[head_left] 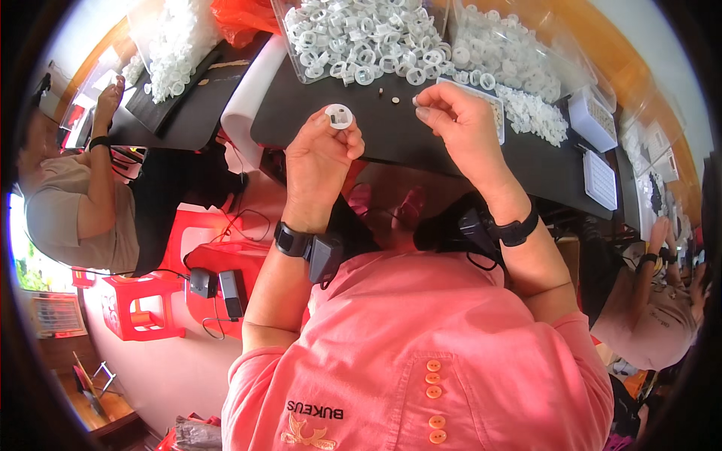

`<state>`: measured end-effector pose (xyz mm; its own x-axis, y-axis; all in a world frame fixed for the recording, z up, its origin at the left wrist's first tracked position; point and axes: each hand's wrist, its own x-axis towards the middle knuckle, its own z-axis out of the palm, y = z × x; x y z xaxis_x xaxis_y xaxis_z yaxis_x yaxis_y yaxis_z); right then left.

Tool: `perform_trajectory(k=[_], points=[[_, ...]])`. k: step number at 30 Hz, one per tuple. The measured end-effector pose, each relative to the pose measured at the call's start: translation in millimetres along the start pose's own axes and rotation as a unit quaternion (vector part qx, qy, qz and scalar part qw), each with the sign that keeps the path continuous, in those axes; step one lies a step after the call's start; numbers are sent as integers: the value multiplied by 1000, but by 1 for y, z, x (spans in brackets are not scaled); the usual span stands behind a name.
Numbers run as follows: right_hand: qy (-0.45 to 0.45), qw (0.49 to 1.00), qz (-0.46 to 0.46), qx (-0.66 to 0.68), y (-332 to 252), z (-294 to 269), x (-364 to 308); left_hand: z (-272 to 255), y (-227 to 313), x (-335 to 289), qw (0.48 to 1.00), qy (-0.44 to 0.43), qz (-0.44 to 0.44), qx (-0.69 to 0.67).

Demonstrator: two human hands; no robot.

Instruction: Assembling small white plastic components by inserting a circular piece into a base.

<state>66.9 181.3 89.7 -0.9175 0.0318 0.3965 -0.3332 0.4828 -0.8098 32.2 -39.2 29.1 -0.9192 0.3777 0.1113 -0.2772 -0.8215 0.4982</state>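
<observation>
My left hand [322, 169] is raised at the near edge of the black table, thumb and fingers closed on a round translucent plastic cap [340, 111]. Small openings show in the cap's upturned face. Across from it, my right hand [468, 129] has thumb and forefinger drawn together in a pinch. A tiny pale spot shows at its fingertips, too small to name. Between the hands, a little farther back, lie a small pale disc [395, 100] and another tiny piece [381, 90]. A shallow white tray [500, 129] of small parts is partly hidden behind my right hand.
Clear bins of translucent plastic rings [365, 37] line the table's back. Small white parts [532, 114] are heaped at the right, near a white box [593, 124] and a white gridded tray [600, 180]. Co-workers sit at both sides. Red stools [139, 308] stand at the left.
</observation>
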Motion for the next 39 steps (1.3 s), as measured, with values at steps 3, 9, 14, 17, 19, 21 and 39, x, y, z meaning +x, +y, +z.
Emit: perform_trajectory(k=[3, 9, 14, 17, 19, 21, 39], points=[[0, 1000, 7, 24, -7, -2, -3, -4, 5, 4, 1000, -9, 4, -10], [13, 992, 17, 125, -45, -32, -21, -14, 8, 4, 1000, 5, 12, -5], [10, 977, -212, -14, -120, -125, -34, -6, 3, 17, 1000, 1, -4, 12], [13, 965, -261, 5, -129, -125, -27, -7, 2, 36, 998, 11, 13, 57], [9, 965, -263, 11, -125, -138, -31, -7, 1, 36, 995, 19, 36, 94], [9, 959, -282, 0, -110, -191, -42, 1, -4, 52, 994, -14, 34, 105], [38, 867, -476, -145, -113, -299, -85, -7, -18, 10, 973, 25, 103, 206]])
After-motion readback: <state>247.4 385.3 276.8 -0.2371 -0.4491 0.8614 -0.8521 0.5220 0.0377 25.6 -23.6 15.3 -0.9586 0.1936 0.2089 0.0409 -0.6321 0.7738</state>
